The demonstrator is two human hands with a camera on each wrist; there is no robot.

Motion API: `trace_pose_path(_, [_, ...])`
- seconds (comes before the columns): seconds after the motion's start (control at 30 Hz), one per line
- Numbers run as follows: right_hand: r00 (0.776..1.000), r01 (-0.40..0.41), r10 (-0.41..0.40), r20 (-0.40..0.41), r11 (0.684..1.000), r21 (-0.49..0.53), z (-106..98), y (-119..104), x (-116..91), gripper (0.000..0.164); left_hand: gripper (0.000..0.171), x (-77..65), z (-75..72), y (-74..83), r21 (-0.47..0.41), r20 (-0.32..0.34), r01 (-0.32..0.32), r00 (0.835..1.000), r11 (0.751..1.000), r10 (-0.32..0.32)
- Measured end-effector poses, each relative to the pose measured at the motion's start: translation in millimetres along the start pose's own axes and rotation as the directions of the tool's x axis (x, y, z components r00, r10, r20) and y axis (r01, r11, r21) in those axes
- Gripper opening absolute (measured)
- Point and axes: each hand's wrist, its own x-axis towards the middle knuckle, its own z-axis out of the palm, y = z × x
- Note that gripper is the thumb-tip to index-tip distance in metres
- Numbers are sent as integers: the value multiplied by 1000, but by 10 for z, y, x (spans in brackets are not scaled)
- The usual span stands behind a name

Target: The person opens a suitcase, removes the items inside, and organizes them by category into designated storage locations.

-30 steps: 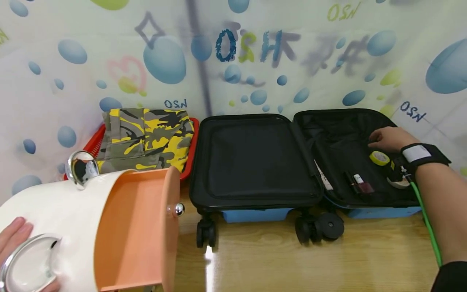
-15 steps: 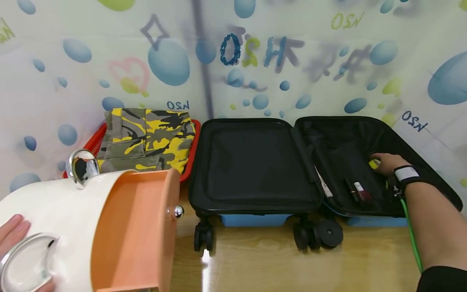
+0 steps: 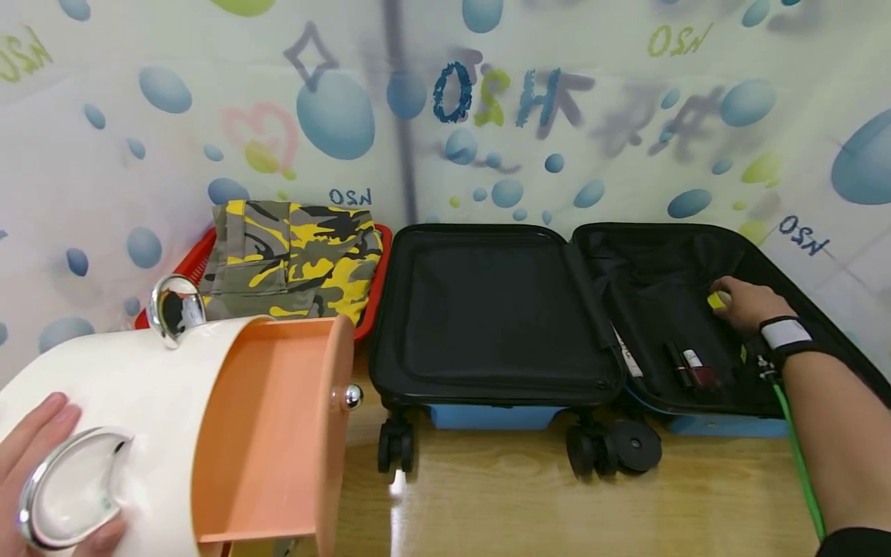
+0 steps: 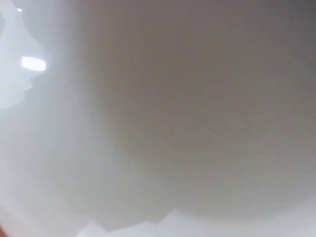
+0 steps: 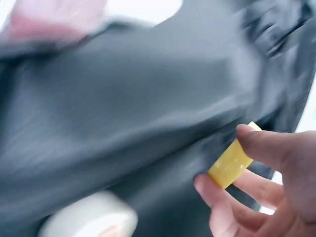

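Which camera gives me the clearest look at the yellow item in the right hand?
The right wrist view: there the yellow item appears large, pinched by the right hand, with one yellow face plain. The head view shows only a small yellow patch beside the hand; the left wrist view shows none of it.

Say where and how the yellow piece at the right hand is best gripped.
Best across its two ends, probably from the head view's right: the yellow piece shows a short, straight-sided band that the right hand spans there between thumb and fingers.
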Motion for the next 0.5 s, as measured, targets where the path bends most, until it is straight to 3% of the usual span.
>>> trace_pose_path(0.13, [985,137,-139,-106,990,-29,-259,-533,15,51,113,-17,-71,72,174,117,99,986,980,-120])
trace_pose_path(0.23, [933,288,-298,-200,954,-77,-442,-1113,-38,48,115,-6,-96,90,254,158,129,972,958,-173])
trace_pose_path(0.27, [907,340,-353,-231,936,-95,-494,-1320,-80,47,116,-5,-106,96,282,177,138,965,949,-193])
trace_pose_path(0.33, [838,446,-464,-286,886,-131,-584,-1740,-189,45,114,5,-104,111,262,144,134,974,956,-176])
trace_pose_path(0.43, [706,596,-622,-339,780,-190,-667,-2340,-387,45,111,34,-84,142,229,84,108,988,967,-130])
trace_pose_path(0.5, [613,683,-710,-346,697,-220,-690,-2711,-521,45,107,63,-35,147,154,-18,40,999,987,-38])
